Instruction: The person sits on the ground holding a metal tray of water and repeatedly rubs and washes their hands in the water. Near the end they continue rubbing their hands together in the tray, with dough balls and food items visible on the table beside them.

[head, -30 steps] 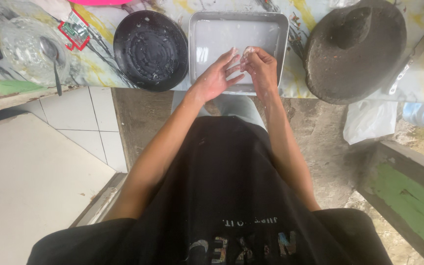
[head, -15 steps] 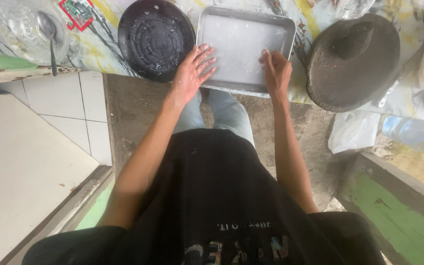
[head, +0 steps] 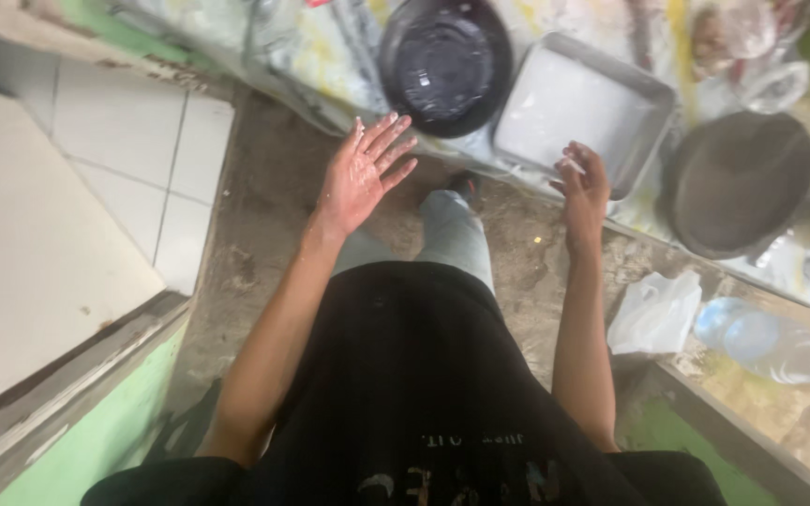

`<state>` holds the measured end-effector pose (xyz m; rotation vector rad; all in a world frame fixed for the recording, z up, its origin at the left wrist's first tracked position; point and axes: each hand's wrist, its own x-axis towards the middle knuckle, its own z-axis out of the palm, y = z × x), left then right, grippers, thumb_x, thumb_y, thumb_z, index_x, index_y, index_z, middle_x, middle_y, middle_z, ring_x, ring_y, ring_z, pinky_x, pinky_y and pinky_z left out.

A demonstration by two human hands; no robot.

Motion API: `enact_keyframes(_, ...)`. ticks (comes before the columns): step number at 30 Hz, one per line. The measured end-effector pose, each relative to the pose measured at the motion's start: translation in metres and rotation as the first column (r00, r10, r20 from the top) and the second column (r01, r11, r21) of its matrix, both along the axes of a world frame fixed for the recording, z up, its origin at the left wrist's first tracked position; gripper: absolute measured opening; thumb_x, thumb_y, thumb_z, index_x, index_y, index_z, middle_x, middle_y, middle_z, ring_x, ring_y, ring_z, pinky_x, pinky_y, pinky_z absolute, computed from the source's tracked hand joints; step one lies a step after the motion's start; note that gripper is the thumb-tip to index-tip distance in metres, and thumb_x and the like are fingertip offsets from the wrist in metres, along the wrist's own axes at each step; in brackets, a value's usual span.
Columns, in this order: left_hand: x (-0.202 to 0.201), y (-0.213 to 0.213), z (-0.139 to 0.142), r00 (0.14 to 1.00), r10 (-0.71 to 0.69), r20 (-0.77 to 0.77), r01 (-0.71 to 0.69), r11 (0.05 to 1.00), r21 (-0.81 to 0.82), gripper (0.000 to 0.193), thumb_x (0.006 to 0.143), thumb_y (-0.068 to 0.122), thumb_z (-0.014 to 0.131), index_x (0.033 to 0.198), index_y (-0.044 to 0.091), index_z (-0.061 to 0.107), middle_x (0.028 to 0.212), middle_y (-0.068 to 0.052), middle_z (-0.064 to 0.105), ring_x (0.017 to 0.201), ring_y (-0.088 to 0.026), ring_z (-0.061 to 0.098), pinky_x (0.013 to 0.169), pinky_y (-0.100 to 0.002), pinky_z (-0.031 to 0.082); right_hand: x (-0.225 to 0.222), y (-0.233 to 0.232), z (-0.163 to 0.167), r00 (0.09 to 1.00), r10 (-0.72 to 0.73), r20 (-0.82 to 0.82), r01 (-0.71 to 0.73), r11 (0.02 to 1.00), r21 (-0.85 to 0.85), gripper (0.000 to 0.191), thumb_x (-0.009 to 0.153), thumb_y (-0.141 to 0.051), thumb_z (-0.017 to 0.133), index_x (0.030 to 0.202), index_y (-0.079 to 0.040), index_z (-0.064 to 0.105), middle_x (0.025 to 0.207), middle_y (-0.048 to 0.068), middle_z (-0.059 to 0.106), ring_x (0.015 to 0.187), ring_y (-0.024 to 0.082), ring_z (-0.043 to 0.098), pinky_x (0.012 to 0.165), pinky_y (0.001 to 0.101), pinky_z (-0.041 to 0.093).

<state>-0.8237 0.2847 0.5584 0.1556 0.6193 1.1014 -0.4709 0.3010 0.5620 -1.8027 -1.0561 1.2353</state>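
My left hand (head: 361, 173) is held in the air with wet, spread fingers and holds nothing, just below a round black plate (head: 444, 64) on the counter. My right hand (head: 581, 190) hangs loose with fingers slightly curled, empty, right at the near edge of a rectangular metal tray (head: 581, 108) coated with a thin white layer. Both hands are off the tray.
A dark round wok-like lid (head: 738, 183) sits right of the tray. On the dirt floor lie a white plastic bag (head: 656, 314) and a clear water bottle (head: 766, 342). A white tiled step (head: 96, 178) rises at left, with a green painted ledge (head: 105, 440) below.
Both hands have come off the tray and drawn back toward me. The left hand has opened wide and lifted; the view has tilted and swung to the left.
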Motion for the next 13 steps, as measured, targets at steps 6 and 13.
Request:
enact_keyframes(6,-0.135,-0.094,-0.004,0.942,0.129,-0.309,-0.148,0.988,-0.04,0.063,0.108,0.046,0.044,0.156,0.004,0.039,0.159,-0.013,0.046,0.141,-0.027,0.05,0.118,-0.046,0.043,-0.112,-0.02,0.019,0.914,-0.038,-0.404,0.031,0.999,-0.025,0.04,0.103,-0.025,0.062,0.138,-0.005,0.056,0.129,0.009,0.062,0.118,0.022,0.063,0.098,0.0388,0.054)
enact_keyframes(13,-0.251,-0.334,-0.072,0.646,-0.05,-0.762,-0.515,0.708,-0.483,0.072,0.092,0.05,0.054,0.151,0.01,0.044,0.157,-0.014,0.054,0.14,-0.033,0.054,0.102,-0.06,0.046,-0.12,-0.056,0.051,0.809,-0.075,-0.583,0.006,0.993,-0.119,0.033,0.107,-0.024,0.067,0.132,-0.007,0.053,0.122,0.003,0.06,0.127,0.02,0.06,0.116,0.0365,0.053)
